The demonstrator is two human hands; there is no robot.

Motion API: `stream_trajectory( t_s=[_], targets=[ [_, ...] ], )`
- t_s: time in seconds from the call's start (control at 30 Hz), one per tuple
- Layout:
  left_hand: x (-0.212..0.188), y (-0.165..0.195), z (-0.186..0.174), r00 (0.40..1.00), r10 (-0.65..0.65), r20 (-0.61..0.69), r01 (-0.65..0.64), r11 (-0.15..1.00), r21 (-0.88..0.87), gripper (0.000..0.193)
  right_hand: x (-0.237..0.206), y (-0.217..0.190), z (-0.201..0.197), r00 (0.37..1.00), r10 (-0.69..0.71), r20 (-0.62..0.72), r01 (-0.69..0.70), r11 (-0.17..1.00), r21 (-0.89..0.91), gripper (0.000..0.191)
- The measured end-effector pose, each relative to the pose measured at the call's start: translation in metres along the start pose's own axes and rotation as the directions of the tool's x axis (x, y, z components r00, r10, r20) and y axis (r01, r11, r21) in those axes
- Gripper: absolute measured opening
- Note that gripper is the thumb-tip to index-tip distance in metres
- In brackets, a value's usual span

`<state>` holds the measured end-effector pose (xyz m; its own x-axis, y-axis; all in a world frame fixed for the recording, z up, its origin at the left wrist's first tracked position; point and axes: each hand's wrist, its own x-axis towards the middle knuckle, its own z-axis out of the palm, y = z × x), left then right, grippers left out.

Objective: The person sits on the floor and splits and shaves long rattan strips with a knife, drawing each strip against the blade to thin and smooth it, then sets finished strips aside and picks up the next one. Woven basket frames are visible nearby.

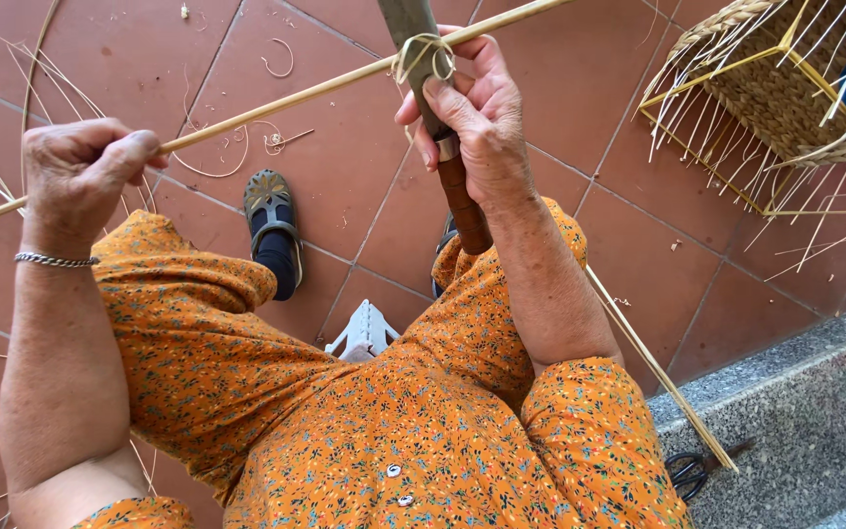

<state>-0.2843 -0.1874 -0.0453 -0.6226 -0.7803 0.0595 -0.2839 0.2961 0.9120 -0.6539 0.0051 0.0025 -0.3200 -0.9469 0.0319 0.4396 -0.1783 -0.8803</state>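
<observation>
The right hand (477, 118) is clenched around a knife (443, 127), fingers wrapped where the dark blade meets the brown wooden handle, the thumb pressing on the blade's flat. The handle runs down toward the person's lap and the blade points up and away, out of the top of the view. A long pale cane (276, 103) lies across the blade just above the thumb, and a thin curl of shaved fibre (423, 57) loops round the blade at that crossing. The left hand (80, 171) is closed in a fist on the same cane, well apart from the knife, with a metal bracelet (56, 261) at the wrist. The cane runs from lower left, past this fist, up to the right beyond the blade.

Judged from the curl on the edge, the step in hand is paring or scraping the cane against the held blade. The next move seems to call for a steady pull with the left hand while the right keeps the blade angle fixed and the thumb clear of the edge.

Around them: a red tiled floor (560, 225) strewn with shavings, a sandalled foot (271, 230), a white plastic stool (364, 331), a half-woven basket on a yellow frame (775, 88), and scissors (692, 470) on the stone step (805, 402).
</observation>
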Motion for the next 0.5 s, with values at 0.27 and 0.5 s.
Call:
stream_trajectory(
  t_s=[0.27, 0.5],
  targets=[
    [-0.016, -0.032, -0.033, 0.996, -0.092, -0.023, 0.091, 0.996, -0.017, 0.02, 0.0, -0.01, -0.01, 0.999, -0.05, 0.011, 0.05, 0.999, 0.019, 0.036],
    [-0.006, 0.0, 0.0, 0.995, -0.102, 0.017, 0.1, 0.991, 0.084, 0.015, -0.002, 0.008, 0.002, 1.0, -0.006, 0.027, 0.008, 0.999, -0.051, 0.035]
  ],
)
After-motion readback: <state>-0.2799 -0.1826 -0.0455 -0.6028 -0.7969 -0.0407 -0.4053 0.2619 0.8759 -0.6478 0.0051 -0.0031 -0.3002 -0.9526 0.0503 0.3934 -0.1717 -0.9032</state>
